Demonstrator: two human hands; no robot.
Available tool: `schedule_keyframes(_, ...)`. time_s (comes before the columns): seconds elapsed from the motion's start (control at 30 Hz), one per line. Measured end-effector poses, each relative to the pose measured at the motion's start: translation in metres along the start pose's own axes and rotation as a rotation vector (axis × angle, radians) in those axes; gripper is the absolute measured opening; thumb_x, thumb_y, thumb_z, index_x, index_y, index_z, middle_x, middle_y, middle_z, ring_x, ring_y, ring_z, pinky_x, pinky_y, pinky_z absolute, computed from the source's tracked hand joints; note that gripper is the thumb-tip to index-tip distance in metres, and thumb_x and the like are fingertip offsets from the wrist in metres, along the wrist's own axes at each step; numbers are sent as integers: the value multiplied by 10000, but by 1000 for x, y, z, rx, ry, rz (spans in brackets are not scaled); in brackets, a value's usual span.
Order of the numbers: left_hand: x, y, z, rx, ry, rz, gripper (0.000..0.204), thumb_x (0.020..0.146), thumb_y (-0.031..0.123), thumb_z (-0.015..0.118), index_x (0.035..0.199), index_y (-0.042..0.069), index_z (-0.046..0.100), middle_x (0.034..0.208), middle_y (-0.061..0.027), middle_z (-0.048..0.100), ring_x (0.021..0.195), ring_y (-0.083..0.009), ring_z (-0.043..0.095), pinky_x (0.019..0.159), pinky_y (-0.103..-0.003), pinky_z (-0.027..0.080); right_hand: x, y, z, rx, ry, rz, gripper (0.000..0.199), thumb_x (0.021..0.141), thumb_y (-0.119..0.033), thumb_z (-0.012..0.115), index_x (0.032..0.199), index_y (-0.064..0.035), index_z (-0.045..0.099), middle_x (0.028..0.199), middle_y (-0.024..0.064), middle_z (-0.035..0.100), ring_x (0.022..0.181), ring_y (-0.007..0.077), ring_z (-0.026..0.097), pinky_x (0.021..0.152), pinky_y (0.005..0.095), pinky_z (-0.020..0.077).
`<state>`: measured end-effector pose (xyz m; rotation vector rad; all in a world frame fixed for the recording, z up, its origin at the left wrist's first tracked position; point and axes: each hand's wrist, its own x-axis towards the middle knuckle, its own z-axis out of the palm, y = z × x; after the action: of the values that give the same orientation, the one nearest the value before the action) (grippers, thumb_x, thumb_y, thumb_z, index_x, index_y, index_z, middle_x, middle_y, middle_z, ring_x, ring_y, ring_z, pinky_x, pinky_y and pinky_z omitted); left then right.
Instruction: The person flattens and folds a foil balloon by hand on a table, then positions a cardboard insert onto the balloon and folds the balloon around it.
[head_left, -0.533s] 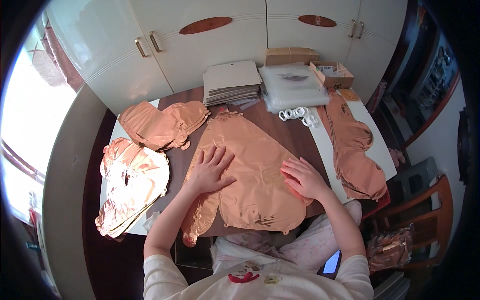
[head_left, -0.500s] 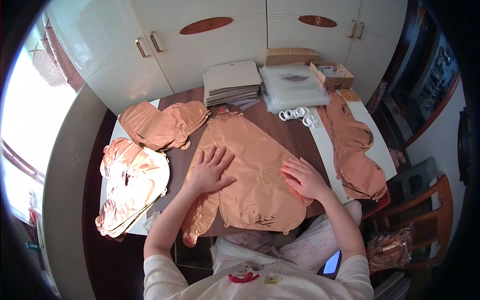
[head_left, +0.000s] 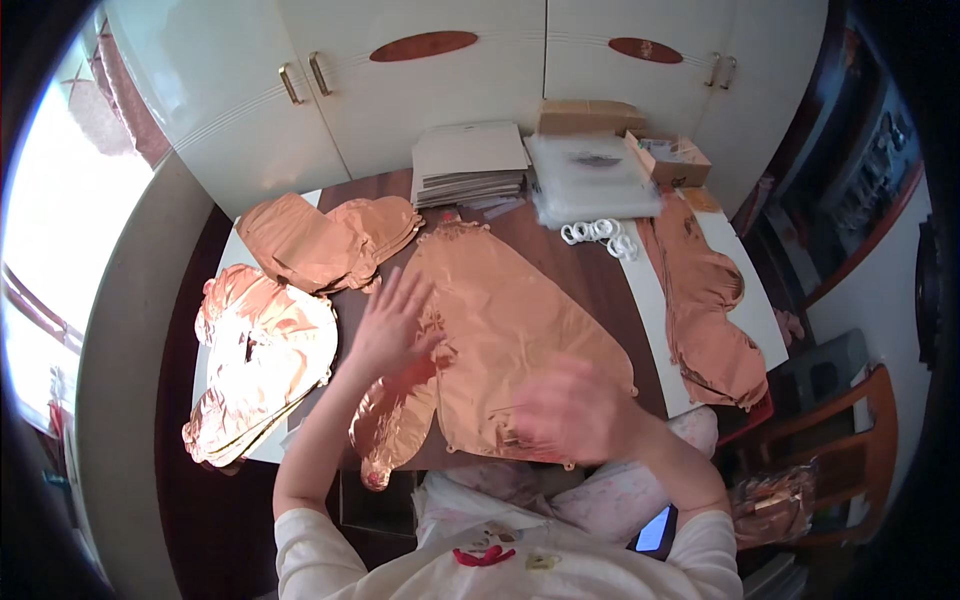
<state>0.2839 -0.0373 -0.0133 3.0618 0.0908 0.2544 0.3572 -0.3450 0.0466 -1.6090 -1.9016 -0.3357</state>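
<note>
A flat, uninflated rose-gold foil balloon lies across the middle of the table, its narrower end away from me and a folded flap at its near left. My left hand hovers at the balloon's left side with fingers spread, holding nothing. Over the near right part of the foil is my right hand, smeared by motion so that its fingers cannot be made out. Shiny stacks of flat foil balloons lie at the left and far left. More folded foil balloons rest along the right side.
At the back stand a stack of grey cardboard sheets, a pile of clear plastic bags and a small open carton. White ribbon rolls lie before the bags. A wooden chair stands right, a phone beside my leg.
My left hand has lifted off the foil and shifted left. My right hand has left the balloon's right edge and swept inward and nearer to me. The view has tilted slightly.
</note>
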Motion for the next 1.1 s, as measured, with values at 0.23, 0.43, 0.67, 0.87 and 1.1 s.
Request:
schedule_keyframes(0.23,-28,-83,-6,-32,161,-224,518,784,248,642,1247,53,518,1355,-192,436,1294,-413,338,1038,-496,312,122,-100,-3,483,650,-405,117,833,-132,612,917,-182,677,946,16,647,759,154,577,718,276,473)
schedule_keyframes(0.43,-28,-144,-1,37,191,-358,371,784,210,621,1106,26,610,1180,-165,586,1109,-318,544,935,-421,431,125,-86,-33,483,137,-509,229,851,-180,600,1063,-221,676,1050,-19,625,821,148,583,784,322,495)
schedule_keyframes(0.67,5,-174,0,-5,56,-314,431,736,244,635,1082,-9,587,1198,-202,560,1117,-344,536,920,-412,451,124,-88,-23,530,228,-385,157,796,-238,676,909,-131,694,875,-2,620,701,153,564,698,283,484)
schedule_keyframes(0.87,20,-190,5,-45,-84,-254,292,723,314,674,871,68,619,881,-133,672,889,-317,635,787,-427,492,148,-81,10,332,393,-669,224,814,-248,653,1026,-181,672,976,32,608,711,193,537,780,358,476)
schedule_keyframes(1.1,26,-181,0,97,-80,-247,313,780,348,642,793,35,634,762,-174,658,736,-351,650,674,-448,518,153,25,105,381,-64,-212,366,764,-111,582,1129,-97,608,894,46,622,753,241,607,685,364,494)
